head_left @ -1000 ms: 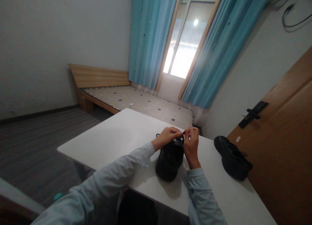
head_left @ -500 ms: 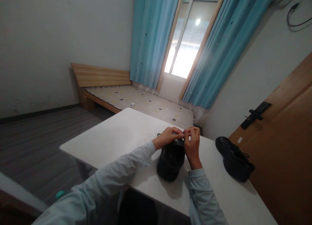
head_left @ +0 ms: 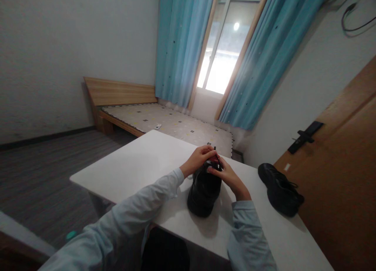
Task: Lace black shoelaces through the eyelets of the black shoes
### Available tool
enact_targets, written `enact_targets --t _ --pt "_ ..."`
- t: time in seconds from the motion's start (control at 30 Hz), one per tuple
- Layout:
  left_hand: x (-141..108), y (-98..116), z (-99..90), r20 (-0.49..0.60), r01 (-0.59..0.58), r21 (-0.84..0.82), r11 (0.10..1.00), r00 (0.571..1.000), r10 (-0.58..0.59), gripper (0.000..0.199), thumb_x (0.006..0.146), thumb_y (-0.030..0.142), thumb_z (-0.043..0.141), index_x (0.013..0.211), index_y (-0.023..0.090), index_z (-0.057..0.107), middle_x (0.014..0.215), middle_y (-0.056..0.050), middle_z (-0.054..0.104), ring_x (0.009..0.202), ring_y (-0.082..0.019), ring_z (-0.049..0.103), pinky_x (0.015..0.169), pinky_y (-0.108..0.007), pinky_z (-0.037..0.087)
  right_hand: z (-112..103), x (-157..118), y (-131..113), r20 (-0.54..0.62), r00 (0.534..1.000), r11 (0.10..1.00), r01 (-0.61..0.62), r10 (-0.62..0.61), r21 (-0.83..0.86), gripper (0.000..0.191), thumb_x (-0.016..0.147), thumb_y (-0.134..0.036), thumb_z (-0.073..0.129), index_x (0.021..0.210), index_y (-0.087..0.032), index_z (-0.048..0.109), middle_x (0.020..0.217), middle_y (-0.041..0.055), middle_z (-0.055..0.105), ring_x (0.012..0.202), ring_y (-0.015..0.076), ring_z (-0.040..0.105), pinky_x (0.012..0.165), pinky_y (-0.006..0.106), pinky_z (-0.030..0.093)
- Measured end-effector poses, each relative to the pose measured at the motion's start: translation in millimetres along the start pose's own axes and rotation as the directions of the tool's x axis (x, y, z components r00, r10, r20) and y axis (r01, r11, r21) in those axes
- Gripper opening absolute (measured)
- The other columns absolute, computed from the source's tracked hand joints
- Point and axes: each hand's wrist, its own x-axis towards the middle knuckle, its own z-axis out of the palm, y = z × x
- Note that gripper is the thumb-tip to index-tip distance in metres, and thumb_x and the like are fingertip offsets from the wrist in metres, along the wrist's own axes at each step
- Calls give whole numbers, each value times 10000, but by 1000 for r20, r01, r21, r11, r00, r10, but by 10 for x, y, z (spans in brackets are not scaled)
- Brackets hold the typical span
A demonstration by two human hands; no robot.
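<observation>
A black lace-up shoe (head_left: pixel 202 196) stands on the white table, heel toward me and toe pointing away. Over its lacing, my left hand (head_left: pixel 197 160) reaches in from the left with fingers pinched around a dark shoelace (head_left: pixel 214 148), whose end pokes up above the fingertips. My right hand (head_left: pixel 230 177) comes from the right; its thumb lies across the top of the shoe's tongue, while its curled index finger meets the lace close to the left fingertips. The fingers hide most of the lacing. A bit of red shows between the hands.
A second black shoe (head_left: pixel 280 188) lies on the right part of the white table (head_left: pixel 132 161), near the wooden door (head_left: pixel 337 165). Beyond the table is a bed (head_left: pixel 176 124) with a small white object (head_left: pixel 158 126) on it.
My right hand has turned and lowered, its thumb moving left onto the shoe's top. My left hand has shifted slightly up and left. A lace end now sticks up between them.
</observation>
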Motion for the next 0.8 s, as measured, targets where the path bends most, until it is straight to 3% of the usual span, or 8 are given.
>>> enact_targets --t 0.2,0.4,0.63,0.8 --pt "1 32 28 56 -43 30 999 998 41 319 739 446 629 759 139 544 695 -16 649 688 -135 623 703 -261 502 18 3 -1 25 998 998 -57 58 -14 749 672 -450 718 1325 -234 423 1307 76 530 1241 279 450 1071 447 302" --pt "80 110 47 92 -118 180 977 991 103 261 786 385 580 774 125 594 748 -34 668 654 -113 604 640 -220 484 82 28 5 -10 998 998 -57 57 -7 742 662 -502 702 1297 -227 432 1294 89 522 1226 285 455 1053 454 323" --pt "170 397 148 89 -207 284 936 978 189 209 813 329 541 790 129 596 803 -55 686 747 -127 634 668 -217 490 126 11 -12 -124 968 975 -215 220 54 980 518 -455 794 1328 -214 297 1229 107 514 1165 275 495 982 400 411" --pt "231 642 201 76 -275 276 921 961 264 232 818 337 532 759 120 588 773 -53 676 704 -101 614 633 -192 492 128 -34 -45 -129 962 970 -235 241 64 990 528 -459 783 1325 -212 250 1239 121 507 1162 272 502 999 403 386"
